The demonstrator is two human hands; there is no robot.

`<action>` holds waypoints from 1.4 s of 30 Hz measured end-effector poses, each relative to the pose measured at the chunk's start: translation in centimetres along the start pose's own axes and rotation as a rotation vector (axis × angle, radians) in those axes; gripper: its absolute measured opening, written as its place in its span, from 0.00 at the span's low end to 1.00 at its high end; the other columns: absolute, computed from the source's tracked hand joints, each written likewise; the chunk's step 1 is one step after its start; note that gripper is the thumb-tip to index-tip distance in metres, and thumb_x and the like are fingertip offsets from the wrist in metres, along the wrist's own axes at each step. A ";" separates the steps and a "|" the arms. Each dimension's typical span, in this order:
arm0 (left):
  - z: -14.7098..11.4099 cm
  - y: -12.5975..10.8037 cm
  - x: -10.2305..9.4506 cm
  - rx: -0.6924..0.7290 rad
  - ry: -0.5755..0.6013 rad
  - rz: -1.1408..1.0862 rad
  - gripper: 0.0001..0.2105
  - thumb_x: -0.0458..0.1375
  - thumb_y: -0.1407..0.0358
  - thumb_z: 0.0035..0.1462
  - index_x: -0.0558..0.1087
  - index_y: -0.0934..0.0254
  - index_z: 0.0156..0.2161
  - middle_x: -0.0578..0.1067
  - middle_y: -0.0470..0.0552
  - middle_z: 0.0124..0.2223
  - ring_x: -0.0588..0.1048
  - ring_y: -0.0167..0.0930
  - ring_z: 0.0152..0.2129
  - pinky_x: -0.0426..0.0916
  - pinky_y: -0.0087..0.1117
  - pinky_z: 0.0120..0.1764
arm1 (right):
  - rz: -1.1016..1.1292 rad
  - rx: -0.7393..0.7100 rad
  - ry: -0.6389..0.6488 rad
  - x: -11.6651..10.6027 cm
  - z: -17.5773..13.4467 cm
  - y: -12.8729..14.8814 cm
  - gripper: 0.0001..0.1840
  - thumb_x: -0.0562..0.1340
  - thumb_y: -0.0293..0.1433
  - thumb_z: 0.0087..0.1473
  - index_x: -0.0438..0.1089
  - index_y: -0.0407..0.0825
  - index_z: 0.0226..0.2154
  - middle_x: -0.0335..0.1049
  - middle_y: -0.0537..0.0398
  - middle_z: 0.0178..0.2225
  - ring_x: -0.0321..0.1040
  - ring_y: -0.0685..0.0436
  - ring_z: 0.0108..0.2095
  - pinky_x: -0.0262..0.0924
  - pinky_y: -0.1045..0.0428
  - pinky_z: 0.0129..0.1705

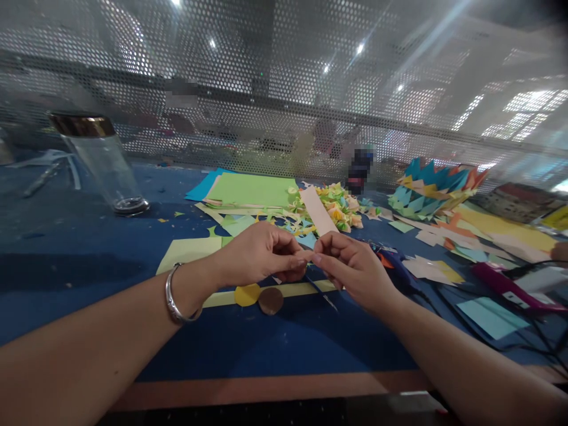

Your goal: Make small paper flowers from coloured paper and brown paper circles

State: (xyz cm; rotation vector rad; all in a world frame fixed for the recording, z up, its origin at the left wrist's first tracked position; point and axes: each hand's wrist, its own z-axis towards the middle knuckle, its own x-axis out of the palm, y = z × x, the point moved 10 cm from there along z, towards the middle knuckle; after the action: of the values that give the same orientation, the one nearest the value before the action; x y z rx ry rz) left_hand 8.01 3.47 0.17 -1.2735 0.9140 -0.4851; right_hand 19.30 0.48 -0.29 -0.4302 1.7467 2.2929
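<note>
Both hands meet over the middle of the table, fingertips almost touching. Thumb and fingers of my left hand [270, 254], with a silver bangle at the wrist, pinch a small piece of pale paper [306, 255]. My right hand [355, 266] pinches the same piece from the other side; the fingers cover most of it. Just behind the hands, a peach paper strip [318, 210] leans across a heap of folded green, yellow and peach paper pieces [341, 204]. Below them lie a yellow paper disc [247, 294], a brown disc [270, 301] and a slim blue pointed tool [326, 294].
Green sheets [252, 189] are stacked at the back. A glass bottle [106, 165] stands left. To the right are a blue glue gun [402, 269], a magenta tool [501, 287] with cables, paper scraps and a spiky paper ring [437, 189]. A perforated metal screen [266, 100] rises behind.
</note>
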 end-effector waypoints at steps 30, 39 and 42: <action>0.3 0.1 0.4 0.039 0.044 0.028 0.12 0.61 0.57 0.59 0.73 0.66 0.36 0.74 0.47 0.29 0.72 0.25 0.25 0.69 0.28 0.32 | 0.112 0.032 0.043 0.7 0.3 -0.7 0.11 0.63 0.38 0.59 0.67 0.48 0.32 0.59 0.65 0.20 0.53 0.57 0.17 0.48 0.58 0.18; 0.1 0.0 0.0 -0.004 0.055 -0.043 0.17 0.64 0.53 0.56 0.79 0.69 0.35 0.78 0.52 0.32 0.76 0.27 0.28 0.72 0.28 0.35 | 0.143 0.076 0.032 0.6 0.4 -1.3 0.11 0.62 0.38 0.59 0.65 0.48 0.31 0.58 0.65 0.19 0.50 0.56 0.17 0.45 0.58 0.18; 0.1 -0.1 -0.2 -0.012 0.015 -0.094 0.15 0.64 0.55 0.56 0.79 0.69 0.37 0.80 0.54 0.33 0.77 0.27 0.29 0.72 0.27 0.35 | 0.145 0.069 0.031 0.7 0.4 -1.3 0.11 0.62 0.37 0.59 0.65 0.48 0.31 0.58 0.65 0.19 0.51 0.56 0.17 0.46 0.58 0.18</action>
State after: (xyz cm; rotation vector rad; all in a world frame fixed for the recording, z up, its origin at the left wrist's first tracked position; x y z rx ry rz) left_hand 8.00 3.70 0.37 -1.3297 0.8739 -0.5645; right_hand 19.10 1.26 -1.63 -0.3388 1.9247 2.3249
